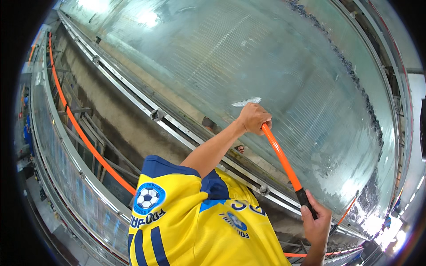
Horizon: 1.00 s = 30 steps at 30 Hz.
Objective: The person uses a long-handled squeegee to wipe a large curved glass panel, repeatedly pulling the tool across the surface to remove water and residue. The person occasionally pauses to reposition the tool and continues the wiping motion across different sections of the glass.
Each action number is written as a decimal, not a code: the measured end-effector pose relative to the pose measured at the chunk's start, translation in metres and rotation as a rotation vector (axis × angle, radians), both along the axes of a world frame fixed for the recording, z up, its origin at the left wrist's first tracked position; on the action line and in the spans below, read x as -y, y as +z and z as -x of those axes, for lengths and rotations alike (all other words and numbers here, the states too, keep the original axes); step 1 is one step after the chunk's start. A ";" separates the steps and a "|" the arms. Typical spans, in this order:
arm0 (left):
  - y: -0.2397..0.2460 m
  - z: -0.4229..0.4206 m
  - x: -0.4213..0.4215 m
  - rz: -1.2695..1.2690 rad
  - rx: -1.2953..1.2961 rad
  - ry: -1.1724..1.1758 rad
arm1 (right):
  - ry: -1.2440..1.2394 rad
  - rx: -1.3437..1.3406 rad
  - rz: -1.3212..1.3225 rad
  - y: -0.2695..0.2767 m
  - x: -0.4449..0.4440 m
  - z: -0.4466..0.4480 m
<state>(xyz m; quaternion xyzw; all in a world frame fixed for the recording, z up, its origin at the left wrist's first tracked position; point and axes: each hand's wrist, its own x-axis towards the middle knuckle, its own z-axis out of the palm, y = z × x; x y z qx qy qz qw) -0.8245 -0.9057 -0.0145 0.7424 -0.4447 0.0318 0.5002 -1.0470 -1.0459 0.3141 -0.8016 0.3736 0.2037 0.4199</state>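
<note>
My left hand (255, 118) is closed around the upper part of an orange pole (282, 156), over the wet, translucent surface of a large table (233, 66). A small clear piece, perhaps plastic or a blade (247, 102), shows just beyond that fist; whether it is fixed to the pole cannot be told. My right hand (317, 214) grips the black sleeve (305, 202) at the pole's lower end, nearer my body. Fine parallel lines show across the surface, and a ragged dark line of debris (349, 69) runs along its far side.
A metal rail with clamps (156, 115) runs along the near edge, between me and the table. To the left, another long orange pole or tube (83, 139) crosses metal framing beside a second long table (83, 193). A thin orange stick (347, 209) leans at the right.
</note>
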 end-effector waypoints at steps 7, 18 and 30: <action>0.013 0.082 0.005 0.044 -0.211 -0.138 | 0.039 0.022 0.088 0.027 0.016 0.062; -0.007 -0.072 -0.015 -0.203 0.084 -0.006 | 0.074 0.014 0.041 -0.017 -0.015 -0.047; -0.004 0.036 0.060 -0.050 -0.123 -0.158 | -0.226 -0.110 0.150 0.026 0.040 0.025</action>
